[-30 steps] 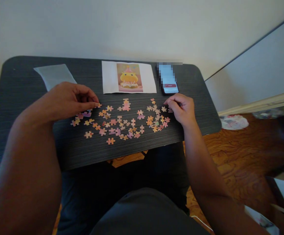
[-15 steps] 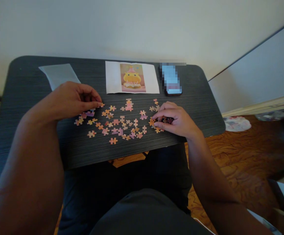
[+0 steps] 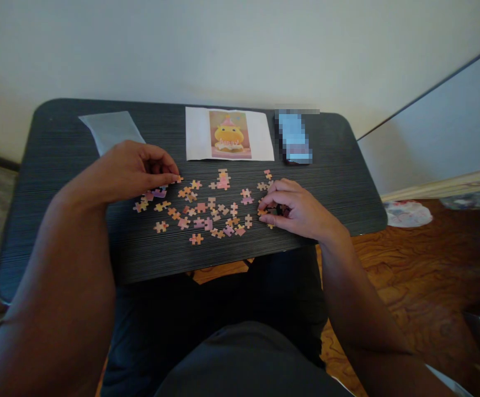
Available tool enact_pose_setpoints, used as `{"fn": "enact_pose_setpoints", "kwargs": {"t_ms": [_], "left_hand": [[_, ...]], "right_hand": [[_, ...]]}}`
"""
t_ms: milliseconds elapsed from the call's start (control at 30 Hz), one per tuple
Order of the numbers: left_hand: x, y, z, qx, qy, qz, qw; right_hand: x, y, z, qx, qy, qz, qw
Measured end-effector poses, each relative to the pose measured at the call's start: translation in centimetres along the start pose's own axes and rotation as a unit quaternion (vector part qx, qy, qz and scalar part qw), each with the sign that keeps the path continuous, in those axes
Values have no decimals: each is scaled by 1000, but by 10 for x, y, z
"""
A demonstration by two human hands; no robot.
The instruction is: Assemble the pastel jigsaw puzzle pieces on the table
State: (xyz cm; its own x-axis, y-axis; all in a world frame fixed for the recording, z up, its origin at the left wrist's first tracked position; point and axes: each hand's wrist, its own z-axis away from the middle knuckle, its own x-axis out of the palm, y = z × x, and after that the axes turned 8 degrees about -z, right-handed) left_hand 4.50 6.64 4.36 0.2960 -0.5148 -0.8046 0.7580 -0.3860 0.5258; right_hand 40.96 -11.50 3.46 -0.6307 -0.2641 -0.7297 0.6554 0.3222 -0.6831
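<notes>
1. The printed picture sheet [image 3: 229, 135], showing a yellow animal in a pink party hat behind a cake, lies on the dark table [image 3: 153, 264].
2. The loose jigsaw pieces [image 3: 201, 208] are spread on the person's side of the picture sheet, reaching past both its ends.
3. Just below the sheet's middle sits a joined pink cluster [image 3: 223, 181].
4. The left hand [image 3: 134, 168], below and left of the sheet, pinches an orange jigsaw piece [image 3: 179, 179] between thumb and fingertips.
5. The right hand [image 3: 296, 208], below the sheet's right end, arches over several pieces, thumb and forefinger narrowly parted; whether it grips one I cannot tell.
6. Left of the sheet lies a translucent plastic sleeve [image 3: 111, 131], its near end partly behind the left hand.
7. Just right of the sheet lies a phone [image 3: 293, 138], its lit screen blurred.
</notes>
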Motion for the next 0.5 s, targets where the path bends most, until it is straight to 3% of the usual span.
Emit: {"fn": "enact_pose_setpoints", "kwargs": {"t_ms": [200,500], "left_hand": [[0,-3,0,1,0,-2,1000],[-2,0,2,9,-2,-22,1000]], "right_hand": [[-1,-3,-1,18,-4,15,1000],[-4,-2,-12,22,57,8,998]]}}
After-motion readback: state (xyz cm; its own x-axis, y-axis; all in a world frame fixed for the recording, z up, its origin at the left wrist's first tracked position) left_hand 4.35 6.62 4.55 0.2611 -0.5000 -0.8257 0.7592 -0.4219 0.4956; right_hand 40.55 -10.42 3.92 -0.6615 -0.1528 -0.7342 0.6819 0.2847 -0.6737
